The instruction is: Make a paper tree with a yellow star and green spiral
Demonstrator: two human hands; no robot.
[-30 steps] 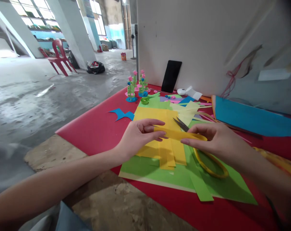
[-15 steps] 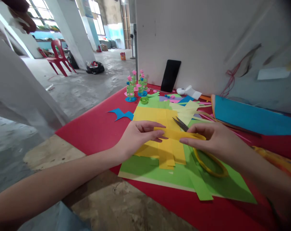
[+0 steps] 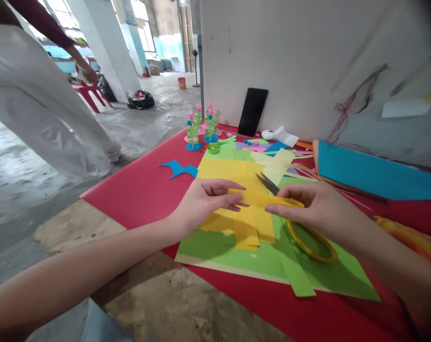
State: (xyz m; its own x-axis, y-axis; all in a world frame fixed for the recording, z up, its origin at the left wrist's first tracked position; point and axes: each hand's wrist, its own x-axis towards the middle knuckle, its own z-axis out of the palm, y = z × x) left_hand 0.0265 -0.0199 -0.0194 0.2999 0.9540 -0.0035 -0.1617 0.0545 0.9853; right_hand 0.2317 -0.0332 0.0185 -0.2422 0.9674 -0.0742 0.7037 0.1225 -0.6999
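Note:
Between thumb and fingers, my left hand [image 3: 208, 202] pinches the left end of a yellow paper strip [image 3: 254, 197]. My right hand [image 3: 304, 202] is closed on the strip's right end, holding it stretched level above the pile of papers. Yellow-handled scissors [image 3: 313, 249] show around my right hand, blades pointing up and left; whether the hand also holds them I cannot tell. Below the hands, more yellow paper [image 3: 219, 168] and cut strips [image 3: 246, 235] lie on green sheets [image 3: 208, 249]. A loose green strip [image 3: 297, 275] lies near the front.
Small paper plant models [image 3: 193, 135] stand at the red table's [image 3: 140, 180] back edge, near a green paper coil [image 3: 213, 149]. Blue scraps [image 3: 180, 169] lie left. A black phone [image 3: 253, 111] leans on the wall; a blue pad [image 3: 372, 173] lies right. A person [image 3: 41, 95] stands left.
The person at left has shifted, so more of the legs and a lowered arm in a dark sleeve now show near the red chair. My hands and the strip are practically still.

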